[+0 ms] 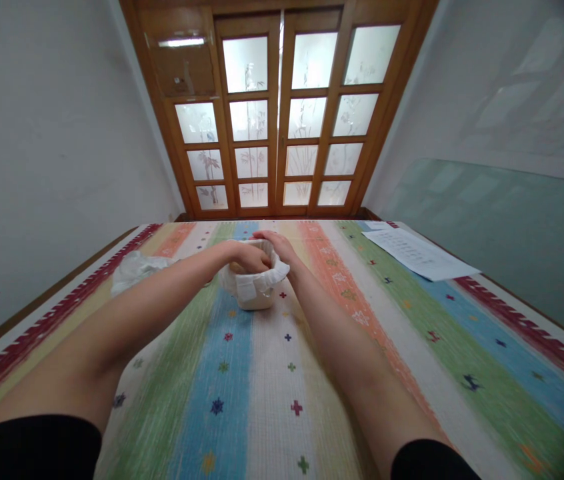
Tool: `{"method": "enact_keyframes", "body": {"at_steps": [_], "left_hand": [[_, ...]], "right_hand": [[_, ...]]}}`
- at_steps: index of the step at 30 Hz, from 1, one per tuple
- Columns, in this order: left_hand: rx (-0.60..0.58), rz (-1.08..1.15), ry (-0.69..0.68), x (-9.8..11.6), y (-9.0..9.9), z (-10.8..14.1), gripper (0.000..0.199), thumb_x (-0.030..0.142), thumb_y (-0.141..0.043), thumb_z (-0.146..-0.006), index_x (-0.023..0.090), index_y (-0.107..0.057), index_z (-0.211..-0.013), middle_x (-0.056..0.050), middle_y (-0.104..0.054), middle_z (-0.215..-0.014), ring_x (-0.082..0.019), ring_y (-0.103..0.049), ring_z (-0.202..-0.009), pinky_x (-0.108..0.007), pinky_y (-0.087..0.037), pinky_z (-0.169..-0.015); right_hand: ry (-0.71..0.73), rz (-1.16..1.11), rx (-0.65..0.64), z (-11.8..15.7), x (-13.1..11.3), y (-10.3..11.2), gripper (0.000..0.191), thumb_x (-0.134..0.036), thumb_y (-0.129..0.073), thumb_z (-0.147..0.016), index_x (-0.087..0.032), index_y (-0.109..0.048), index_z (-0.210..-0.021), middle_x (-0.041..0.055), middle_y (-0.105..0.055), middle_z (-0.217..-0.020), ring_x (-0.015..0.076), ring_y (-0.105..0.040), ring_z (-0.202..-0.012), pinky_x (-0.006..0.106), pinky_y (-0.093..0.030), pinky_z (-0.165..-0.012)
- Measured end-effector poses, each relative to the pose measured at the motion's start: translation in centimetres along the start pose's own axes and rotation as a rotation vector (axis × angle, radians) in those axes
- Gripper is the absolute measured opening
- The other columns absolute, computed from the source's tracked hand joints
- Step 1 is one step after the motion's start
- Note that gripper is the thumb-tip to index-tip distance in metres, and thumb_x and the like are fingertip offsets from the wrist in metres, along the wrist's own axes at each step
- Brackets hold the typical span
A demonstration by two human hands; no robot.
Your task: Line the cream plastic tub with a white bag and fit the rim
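Note:
A small cream-coloured bin [257, 300] stands upright on the striped tablecloth, with a white plastic bag [247, 288] lining it and folded down over its rim. My left hand [253, 258] reaches over the rim into the lined opening; its fingers bend downward, and their tips are hidden inside. Against the far right side of the rim rests my right hand [278, 245], fingers stretched along the back edge and touching the bag. Another crumpled white plastic bag [137, 269] lies to the left, partly behind my left forearm.
The tablecloth [272, 400] covers the long table. Printed paper sheets [415, 252] lie near its right edge. White walls flank both sides, with a pale glass panel [512, 247] leaning at the right. Wooden doors with frosted panes [253, 120] close off the far end.

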State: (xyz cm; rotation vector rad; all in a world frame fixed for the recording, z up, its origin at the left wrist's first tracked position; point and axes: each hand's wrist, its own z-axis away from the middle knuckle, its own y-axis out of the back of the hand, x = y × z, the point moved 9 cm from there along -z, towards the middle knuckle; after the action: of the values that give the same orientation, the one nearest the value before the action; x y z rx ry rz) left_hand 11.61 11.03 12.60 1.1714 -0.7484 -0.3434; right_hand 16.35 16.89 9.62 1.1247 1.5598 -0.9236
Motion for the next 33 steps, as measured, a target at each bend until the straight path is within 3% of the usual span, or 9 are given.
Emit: {"method": "enact_keyframes", "body": {"at_steps": [2, 4, 10, 13, 17, 23, 27, 30, 33], "left_hand": [[-0.104, -0.026, 0.005, 0.4, 1.0, 1.8, 0.027, 0.034, -0.062, -0.077, 0.025, -0.08, -0.096, -0.004, -0.08, -0.102, -0.024, -0.07, -0.096, -0.031, -0.049, -0.092], [-0.059, -0.124, 0.075, 0.2, 3.3, 4.1, 0.033, 0.028, -0.056, -0.08, 0.025, -0.08, -0.102, -0.004, -0.079, -0.103, -0.024, -0.07, -0.094, -0.031, -0.048, -0.093], [0.305, -0.247, 0.212, -1.6, 7.9, 9.9, 0.037, 0.035, -0.052, -0.088, 0.02, -0.075, -0.112, -0.01, -0.075, -0.116, -0.029, -0.068, -0.108, -0.039, -0.047, -0.104], [0.451, -0.057, 0.139, -3.5, 6.4, 10.8, 0.05, 0.035, -0.046, -0.092, 0.019, -0.063, -0.136, -0.011, -0.064, -0.143, -0.029, -0.058, -0.133, -0.042, -0.039, -0.118], [0.473, 0.305, 0.002, -5.5, 2.8, 10.5, 0.057, 0.034, -0.042, -0.094, 0.02, -0.053, -0.148, -0.01, -0.053, -0.156, -0.027, -0.046, -0.147, -0.043, -0.03, -0.127], [0.66, 0.672, 0.054, -8.4, 0.7, 10.4, 0.06, 0.03, -0.043, -0.091, 0.018, -0.047, -0.15, -0.012, -0.056, -0.152, -0.026, -0.049, -0.144, -0.048, -0.036, -0.123], [0.735, 0.784, 0.149, -9.7, -1.1, 9.8, 0.059, 0.033, -0.043, -0.092, 0.02, -0.049, -0.149, -0.009, -0.054, -0.155, -0.027, -0.053, -0.139, -0.044, -0.046, -0.115], [0.782, 0.828, 0.161, -9.9, -2.3, 9.3, 0.058, 0.037, -0.039, -0.094, 0.019, -0.049, -0.149, -0.009, -0.057, -0.152, -0.025, -0.055, -0.137, -0.04, -0.046, -0.115], [0.821, 0.907, 0.146, -10.0, -3.1, 8.7, 0.061, 0.039, -0.033, -0.097, 0.019, -0.042, -0.153, -0.008, -0.058, -0.151, -0.023, -0.058, -0.134, -0.038, -0.047, -0.113]], "right_hand": [[0.019, -0.005, -0.012, -0.3, 0.1, 0.0, 0.033, -0.039, -0.055, -0.087, -0.018, -0.078, -0.098, 0.0076, -0.079, -0.11, 0.0212, -0.069, -0.111, 0.035, -0.048, -0.108], [0.031, -0.022, -0.022, -0.6, 0.3, -0.1, 0.032, -0.039, -0.055, -0.087, -0.019, -0.077, -0.096, 0.0073, -0.079, -0.11, 0.0209, -0.069, -0.11, 0.035, -0.048, -0.107], [0.01, -0.092, -0.088, -0.2, 1.3, -1.3, 0.035, -0.047, -0.061, -0.087, -0.021, -0.078, -0.102, 0.0053, -0.078, -0.116, 0.0213, -0.069, -0.111, 0.034, -0.049, -0.104], [-0.114, -0.123, -0.117, 0.5, 2.8, -1.8, 0.051, -0.062, -0.054, -0.09, -0.021, -0.076, -0.112, 0.0066, -0.078, -0.114, 0.0227, -0.071, -0.106, 0.036, -0.053, -0.096], [-0.163, -0.092, -0.117, 0.6, 3.1, -1.2, 0.062, -0.07, -0.046, -0.092, -0.021, -0.074, -0.115, 0.0081, -0.079, -0.11, 0.0234, -0.072, -0.1, 0.037, -0.055, -0.092], [0.25, 0.156, 0.119, 0.8, -6.1, 1.8, 0.041, -0.054, -0.049, -0.096, -0.02, -0.073, -0.102, 0.0077, -0.076, -0.1, 0.0204, -0.069, -0.096, 0.033, -0.052, -0.09], [0.397, 0.616, -0.218, 2.5, -9.8, -3.9, 0.032, -0.039, -0.051, -0.098, -0.02, -0.076, -0.094, 0.0058, -0.075, -0.092, 0.0208, -0.066, -0.089, 0.032, -0.047, -0.087], [0.384, 0.961, -0.57, 3.8, -7.6, -8.7, 0.022, -0.027, -0.059, -0.092, -0.021, -0.08, -0.088, 0.0056, -0.078, -0.091, 0.0226, -0.066, -0.088, 0.033, -0.044, -0.086], [0.377, 1.096, -0.787, 4.2, -4.8, -11.2, 0.019, -0.018, -0.064, -0.085, -0.023, -0.082, -0.089, 0.0056, -0.08, -0.097, 0.0233, -0.068, -0.088, 0.032, -0.044, -0.082]]}}
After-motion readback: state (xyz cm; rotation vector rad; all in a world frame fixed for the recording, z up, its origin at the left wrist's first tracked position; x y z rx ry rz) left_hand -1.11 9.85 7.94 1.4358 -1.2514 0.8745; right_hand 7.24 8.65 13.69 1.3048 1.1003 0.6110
